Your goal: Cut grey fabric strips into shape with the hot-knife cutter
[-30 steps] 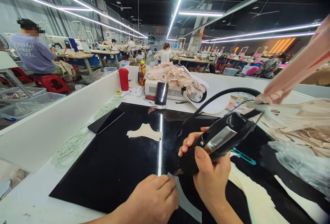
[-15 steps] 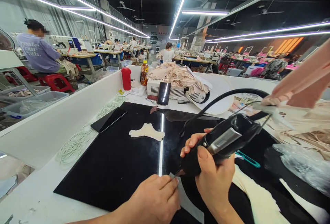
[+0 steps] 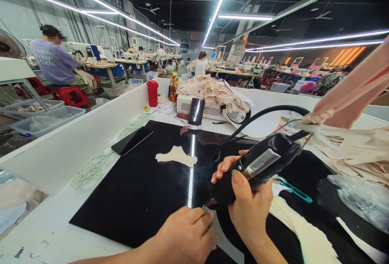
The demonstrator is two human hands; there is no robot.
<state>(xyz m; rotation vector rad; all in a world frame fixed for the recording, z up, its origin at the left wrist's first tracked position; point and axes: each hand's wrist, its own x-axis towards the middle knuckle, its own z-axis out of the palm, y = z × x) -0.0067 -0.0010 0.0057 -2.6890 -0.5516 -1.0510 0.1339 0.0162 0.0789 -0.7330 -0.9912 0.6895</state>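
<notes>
One black handheld tool sat wrapped in the right hand over one black board, its tip near one grey strip that the left hand pinched at its end; one cream cutout lay beyond, one teal-handled tool rightward, one red cup farther back

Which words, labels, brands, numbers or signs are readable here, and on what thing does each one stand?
"Create Your Path.": purple shirt, letters partly blurred.
Wall sign: too blurred to read.
Bottle label: too small to read.
Yellow tag: too small to read.
</notes>
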